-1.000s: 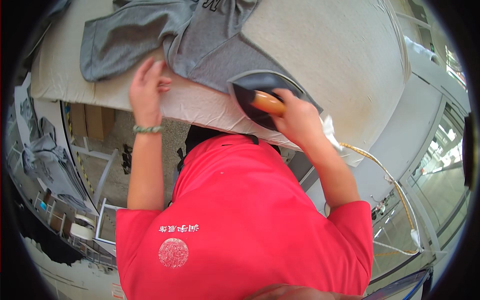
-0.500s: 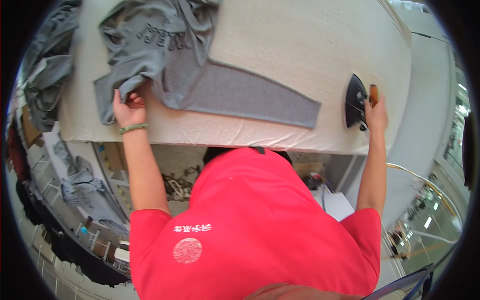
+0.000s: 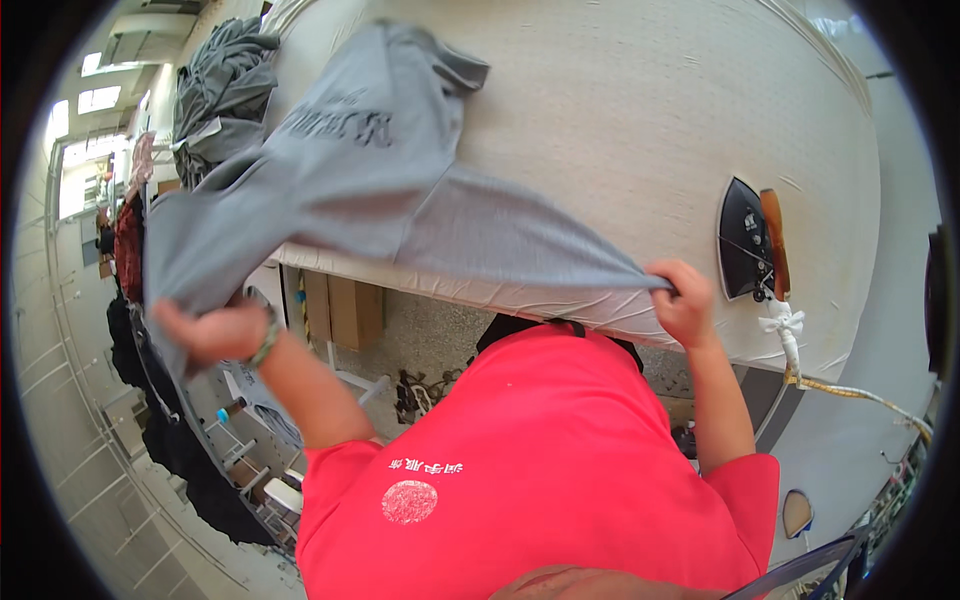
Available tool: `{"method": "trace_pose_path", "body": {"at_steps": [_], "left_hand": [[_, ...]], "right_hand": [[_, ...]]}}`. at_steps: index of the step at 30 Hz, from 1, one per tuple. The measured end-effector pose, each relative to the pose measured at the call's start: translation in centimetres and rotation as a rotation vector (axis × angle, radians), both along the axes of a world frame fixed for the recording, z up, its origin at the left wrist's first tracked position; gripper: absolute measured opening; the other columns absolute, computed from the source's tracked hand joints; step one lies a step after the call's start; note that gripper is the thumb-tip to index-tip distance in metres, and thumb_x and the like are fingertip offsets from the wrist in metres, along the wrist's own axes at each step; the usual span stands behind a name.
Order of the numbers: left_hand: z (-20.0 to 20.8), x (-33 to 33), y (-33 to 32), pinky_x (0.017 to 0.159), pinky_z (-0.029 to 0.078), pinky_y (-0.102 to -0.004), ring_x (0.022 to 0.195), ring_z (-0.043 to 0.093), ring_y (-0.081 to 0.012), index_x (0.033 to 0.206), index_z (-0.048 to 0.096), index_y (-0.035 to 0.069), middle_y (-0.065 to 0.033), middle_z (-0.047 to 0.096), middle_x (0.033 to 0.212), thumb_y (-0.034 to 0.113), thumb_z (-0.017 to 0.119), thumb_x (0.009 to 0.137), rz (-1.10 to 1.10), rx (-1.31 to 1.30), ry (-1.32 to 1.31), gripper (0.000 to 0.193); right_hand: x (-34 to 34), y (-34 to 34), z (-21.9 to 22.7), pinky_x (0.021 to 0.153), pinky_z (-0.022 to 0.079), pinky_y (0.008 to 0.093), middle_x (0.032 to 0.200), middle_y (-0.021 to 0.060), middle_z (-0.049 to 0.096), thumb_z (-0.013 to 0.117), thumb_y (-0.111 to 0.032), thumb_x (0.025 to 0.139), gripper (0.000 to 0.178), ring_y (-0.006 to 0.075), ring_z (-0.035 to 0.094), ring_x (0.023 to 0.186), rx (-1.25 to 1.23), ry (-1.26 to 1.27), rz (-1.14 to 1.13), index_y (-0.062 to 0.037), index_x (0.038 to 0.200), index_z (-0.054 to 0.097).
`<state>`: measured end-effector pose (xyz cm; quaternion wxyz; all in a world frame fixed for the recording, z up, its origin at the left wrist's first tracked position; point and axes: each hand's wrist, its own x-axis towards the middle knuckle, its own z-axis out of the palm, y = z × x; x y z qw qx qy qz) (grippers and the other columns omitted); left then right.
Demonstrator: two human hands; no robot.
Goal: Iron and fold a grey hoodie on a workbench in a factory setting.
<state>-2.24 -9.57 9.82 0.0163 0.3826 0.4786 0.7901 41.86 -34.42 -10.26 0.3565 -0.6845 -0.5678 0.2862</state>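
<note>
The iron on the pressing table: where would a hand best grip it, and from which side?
Likely by the brown handle along the right side of the iron, which rests on the padded table. The dark body lies to the handle's left and the cord leaves at the near end. Coming from the right, near side, where the right hand already is, seems easiest.

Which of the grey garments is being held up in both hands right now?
The grey shirt with dark print, stretched between the left hand and right hand. The other grey garments lie heaped at the table's far left corner, untouched.
</note>
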Motion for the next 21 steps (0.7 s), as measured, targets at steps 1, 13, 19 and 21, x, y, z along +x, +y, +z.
{"method": "trace_pose_path", "body": {"at_steps": [1, 13, 19, 21], "left_hand": [[3.5, 0.9, -1.3, 0.096, 0.055, -0.0495, 0.112, 0.067, -0.0361, 0.123, 0.063, -0.007, -0.0205, 0.064, 0.128, 0.034, 0.064, 0.094, -0.233, 0.065, -0.07, 0.051], [-14.5, 24.5, 11.0, 0.08, 0.056, -0.0451, 0.088, 0.07, -0.0358, 0.122, 0.071, 0.011, -0.0195, 0.071, 0.087, 0.035, 0.066, 0.098, -1.017, -0.65, 0.841, 0.035], [-22.7, 18.7, -2.8, 0.081, 0.054, -0.0395, 0.09, 0.068, -0.0256, 0.101, 0.071, 0.007, -0.0107, 0.068, 0.093, 0.032, 0.078, 0.09, -0.695, -0.87, 1.267, 0.028], [-21.5, 18.2, -5.7, 0.078, 0.054, -0.0395, 0.088, 0.068, -0.0254, 0.097, 0.069, 0.008, -0.0099, 0.066, 0.089, 0.031, 0.078, 0.089, -0.695, -0.909, 1.283, 0.026]], "right_hand": [[1.3, -1.6, 1.1, 0.068, 0.054, 0.0292, 0.084, 0.0087, 0.071, 0.054, 0.008, 0.08, 0.021, 0.02, 0.067, 0.074, -0.016, 0.139, -0.056, -0.0007, 0.091, 0.071], [12.3, -17.2, 4.9, 0.08, 0.055, 0.0374, 0.089, 0.0124, 0.073, 0.062, -0.015, 0.092, 0.021, 0.0285, 0.07, 0.08, -0.673, -0.417, -0.483, -0.0014, 0.105, 0.07], [9.4, -7.1, 6.0, 0.094, 0.054, 0.0439, 0.119, 0.0134, 0.071, 0.074, -0.022, 0.093, 0.047, 0.0325, 0.069, 0.109, -0.065, -0.586, -0.584, -0.0077, 0.136, 0.062], [10.8, -3.6, 2.8, 0.096, 0.053, 0.0454, 0.133, 0.0137, 0.064, 0.073, -0.024, 0.093, 0.06, 0.0337, 0.066, 0.115, -0.018, -0.751, -0.563, -0.0082, 0.147, 0.052]]}}
